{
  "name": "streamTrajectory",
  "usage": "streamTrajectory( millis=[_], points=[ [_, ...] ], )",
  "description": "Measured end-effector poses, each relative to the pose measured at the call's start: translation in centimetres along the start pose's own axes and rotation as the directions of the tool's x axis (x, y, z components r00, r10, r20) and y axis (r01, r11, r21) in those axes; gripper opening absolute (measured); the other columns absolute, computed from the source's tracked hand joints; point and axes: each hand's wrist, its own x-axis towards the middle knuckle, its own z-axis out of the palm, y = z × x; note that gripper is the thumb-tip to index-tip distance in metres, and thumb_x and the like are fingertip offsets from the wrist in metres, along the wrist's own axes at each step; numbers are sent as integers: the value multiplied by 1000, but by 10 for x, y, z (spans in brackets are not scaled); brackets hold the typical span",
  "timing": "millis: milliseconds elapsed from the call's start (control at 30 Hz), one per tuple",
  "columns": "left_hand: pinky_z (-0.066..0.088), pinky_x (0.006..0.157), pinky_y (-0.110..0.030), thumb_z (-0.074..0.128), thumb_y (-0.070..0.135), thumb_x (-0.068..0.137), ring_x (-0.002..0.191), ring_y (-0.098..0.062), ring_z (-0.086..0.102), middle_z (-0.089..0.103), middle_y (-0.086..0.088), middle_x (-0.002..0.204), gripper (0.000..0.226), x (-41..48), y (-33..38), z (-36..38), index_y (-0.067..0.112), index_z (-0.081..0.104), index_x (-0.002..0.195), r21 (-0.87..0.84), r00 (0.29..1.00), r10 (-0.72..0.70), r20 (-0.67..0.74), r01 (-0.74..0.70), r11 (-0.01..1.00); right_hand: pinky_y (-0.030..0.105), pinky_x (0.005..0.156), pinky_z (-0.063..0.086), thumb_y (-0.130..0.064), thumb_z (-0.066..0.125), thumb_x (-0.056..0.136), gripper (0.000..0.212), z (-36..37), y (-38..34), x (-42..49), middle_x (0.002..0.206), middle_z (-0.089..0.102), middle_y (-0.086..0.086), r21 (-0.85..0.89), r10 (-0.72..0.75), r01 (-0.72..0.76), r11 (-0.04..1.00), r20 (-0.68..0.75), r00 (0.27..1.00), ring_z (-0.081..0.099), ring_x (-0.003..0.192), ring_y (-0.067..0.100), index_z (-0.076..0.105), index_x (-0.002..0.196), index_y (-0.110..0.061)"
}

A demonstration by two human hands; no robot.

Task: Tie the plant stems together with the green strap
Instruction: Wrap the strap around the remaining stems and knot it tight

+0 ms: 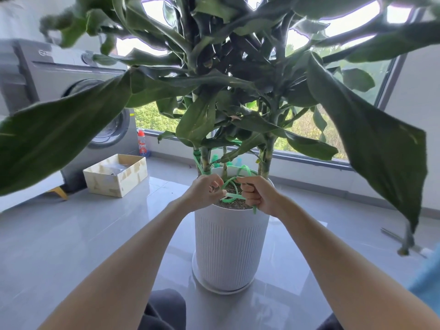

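A tall leafy plant grows from a white ribbed pot (229, 248) on the floor. Its stems (206, 160) rise from the soil, with another group of stems at the right (266, 156). A light green strap (232, 186) loops loosely over the soil and runs up around the left stems. My left hand (204, 192) pinches one part of the strap at the pot's near rim. My right hand (258, 196) grips another part, and a strap end hangs below its fingers over the rim.
A grey washing machine (71, 91) stands at the left with an open cardboard box (115, 175) in front of it. A red-capped bottle (142, 144) sits by the window sill. Large leaves (371, 139) hang low on both sides. The floor is glossy grey tile.
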Motion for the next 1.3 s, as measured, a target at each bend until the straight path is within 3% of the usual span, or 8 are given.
streamTrajectory(
  millis=[233,433,567,700,833,1100,1200,1300],
  points=[
    [47,71,-37,54,23,91,85,-27,58,60,-12,89,27,-2,-5,-10,1,62,79,93,980,-143,-140,157,983,18,42,10,-11,45,96,35,9,1,-1,49,26,-7,81,-38,41,996,-34,999,17,39,6,43,62,-18],
    [51,60,-21,65,10,83,48,-6,58,53,-7,59,23,-5,6,-24,0,55,65,-542,941,-318,-116,208,814,17,41,17,-10,41,97,24,19,3,4,59,32,-5,54,-52,56,997,-74,996,21,45,7,46,75,-15],
    [33,45,-19,71,19,78,51,-11,44,46,4,55,29,-11,-5,-26,13,51,58,76,976,-136,-173,150,986,19,46,17,-9,42,98,26,17,5,7,59,29,-4,-94,-95,84,992,-122,988,20,49,8,45,73,-15],
    [43,61,-25,73,51,71,76,-18,60,64,3,82,32,-20,-14,-23,22,65,84,531,994,-108,17,82,843,21,48,24,-9,42,99,25,21,12,11,62,33,0,-231,-121,79,970,-175,977,26,52,10,45,74,-14],
    [45,76,-30,68,45,80,96,-22,61,61,-1,110,41,-20,-16,-22,21,65,113,724,989,-149,4,100,682,21,53,30,-12,43,99,22,25,13,11,68,40,0,-305,-142,77,949,-199,970,34,58,11,48,78,-12],
    [36,51,-13,63,33,88,61,-8,46,68,4,80,23,-18,-16,-30,15,75,93,125,952,-266,149,248,961,25,64,37,-22,44,99,13,23,16,6,80,49,-2,-580,-226,60,812,-218,950,44,74,11,53,101,-12],
    [33,54,-14,64,30,87,66,-5,42,55,6,74,23,-19,-6,-38,15,71,102,-72,941,-298,160,312,947,23,58,34,-21,41,100,12,23,17,4,81,48,0,-607,-226,63,792,-195,954,43,73,12,49,99,-13],
    [29,59,-21,62,20,89,63,-12,36,44,-1,68,11,-22,-3,-46,11,67,84,-263,929,-311,202,357,896,26,57,31,-20,38,100,12,23,18,3,79,49,1,-658,-230,57,751,-179,957,42,69,14,48,97,-13]
  ],
)
